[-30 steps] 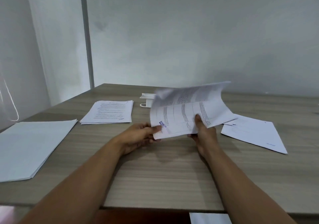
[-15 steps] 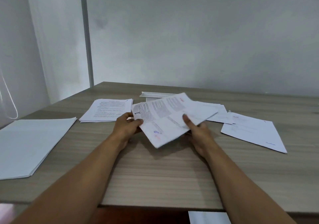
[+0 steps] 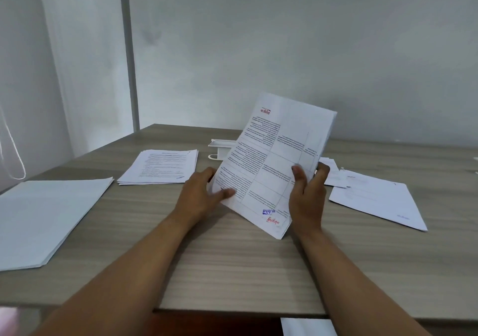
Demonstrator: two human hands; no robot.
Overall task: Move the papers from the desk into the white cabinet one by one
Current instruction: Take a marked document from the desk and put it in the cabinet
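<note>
I hold a printed paper (image 3: 271, 159) with a table of text and red and blue stamps, tilted up above the wooden desk (image 3: 232, 263). My left hand (image 3: 204, 193) pinches its lower left edge with the thumb on the front. My right hand (image 3: 307, 193) grips its right edge, thumb on the printed side and fingers behind. A stack of printed papers (image 3: 160, 166) lies left of centre. Loose sheets (image 3: 372, 196) lie on the right. The white cabinet is not in view.
A thick pile of blank white sheets (image 3: 44, 219) lies at the desk's left edge. A small white plastic holder (image 3: 221, 149) stands behind the held paper. A white sheet (image 3: 307, 326) shows below the desk's front edge. A grey wall rises behind the desk.
The paper lay low and nearly flat half a second ago. Both hands have raised and turned it upright so its printed side faces me.
</note>
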